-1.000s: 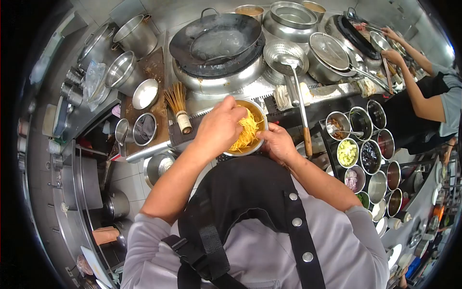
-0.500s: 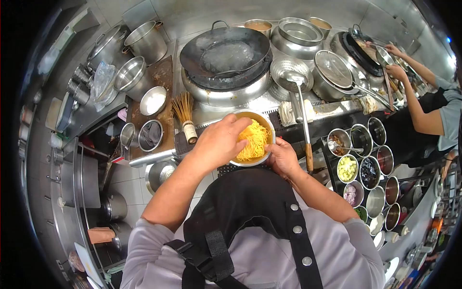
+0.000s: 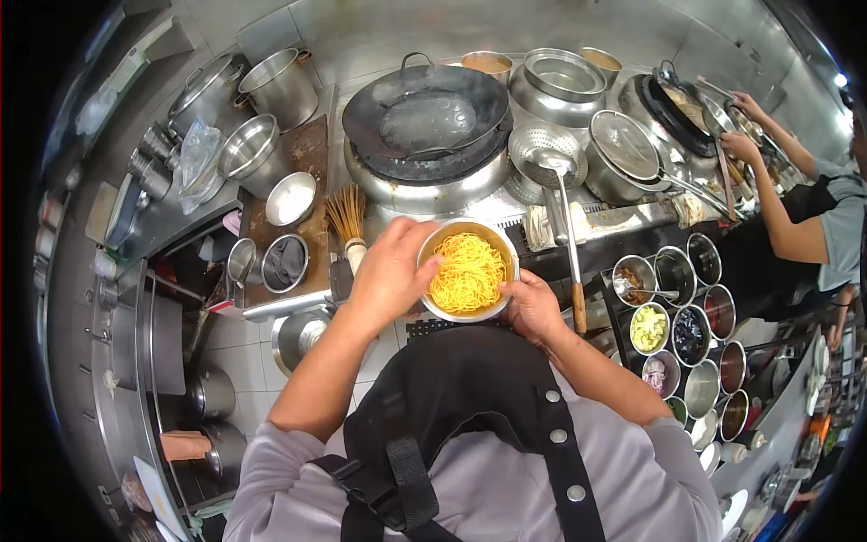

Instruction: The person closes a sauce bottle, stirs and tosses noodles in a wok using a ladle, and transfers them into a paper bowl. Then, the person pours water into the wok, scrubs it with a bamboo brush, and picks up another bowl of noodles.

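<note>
Yellow noodles [image 3: 467,273] sit in a round metal bowl [image 3: 503,242] in front of my chest. My left hand [image 3: 388,269] grips the bowl's left side, its thumb over the rim by the noodles. On the lower right side, my right hand [image 3: 533,305] holds the rim with its thumb on top; its other fingers are partly hidden under the bowl. Beyond the bowl, a dark wok [image 3: 426,122] with steaming liquid rests on the stove. A bamboo brush [image 3: 346,215] lies left of the bowl, and a wooden-handled ladle [image 3: 569,212] lies to its right.
A perforated skimmer [image 3: 528,144] lies under the ladle. Several ingredient pots, one with cut green pieces [image 3: 648,327], stand at right. Metal pots [image 3: 280,88] and a small bowl [image 3: 290,199] stand at left. Another person [image 3: 804,212] works at a second wok, far right.
My left hand has moved from over the noodles to the bowl's left rim, uncovering them. The noodles now lie flatter and more spread. The bowl has shifted slightly down; my right hand still holds it.
</note>
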Demonstrator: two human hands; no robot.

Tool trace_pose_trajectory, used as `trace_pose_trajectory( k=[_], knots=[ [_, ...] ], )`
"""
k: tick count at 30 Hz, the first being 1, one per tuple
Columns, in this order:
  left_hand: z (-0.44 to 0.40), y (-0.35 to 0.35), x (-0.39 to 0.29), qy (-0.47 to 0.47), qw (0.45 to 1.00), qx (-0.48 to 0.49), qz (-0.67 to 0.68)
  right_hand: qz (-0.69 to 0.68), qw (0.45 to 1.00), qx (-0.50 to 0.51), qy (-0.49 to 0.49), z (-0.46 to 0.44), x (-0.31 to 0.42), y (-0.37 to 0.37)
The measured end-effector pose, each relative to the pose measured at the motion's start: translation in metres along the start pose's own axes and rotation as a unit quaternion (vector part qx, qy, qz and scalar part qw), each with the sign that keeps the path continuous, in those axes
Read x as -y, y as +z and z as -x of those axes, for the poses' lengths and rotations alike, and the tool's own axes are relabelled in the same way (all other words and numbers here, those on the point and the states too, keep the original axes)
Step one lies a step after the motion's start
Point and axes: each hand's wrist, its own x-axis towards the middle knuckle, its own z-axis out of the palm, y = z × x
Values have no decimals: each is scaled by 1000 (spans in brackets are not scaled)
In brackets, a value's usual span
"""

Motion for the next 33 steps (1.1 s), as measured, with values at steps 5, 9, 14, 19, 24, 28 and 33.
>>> trace_pose_trajectory(
  k=[5, 9, 14, 19, 24, 28, 33],
  knots=[
    [34, 40, 47, -365, 837, 22, 407, 14, 1000, -1, 0, 5, 6, 4],
    [51, 54, 58, -383, 754, -17, 533, 99, 994, 26, 34, 10, 10, 2],
    [70, 34, 70, -395, 732, -157, 532, 312, 935, 162, 45, 39, -4, -60],
    [107, 3, 112, -365, 722, -273, 521, 237, 934, -89, 253, 175, -140, -270],
    [132, -24, 124, -359, 702, -346, 508, 496, 843, -27, 206, 228, -8, -148],
    [143, -27, 129, -365, 688, -368, 509, 550, 815, -8, 181, 206, 27, -101],
    [145, -25, 135, -361, 679, -362, 527, 756, 626, 138, 130, 175, -5, -154]
  ],
)
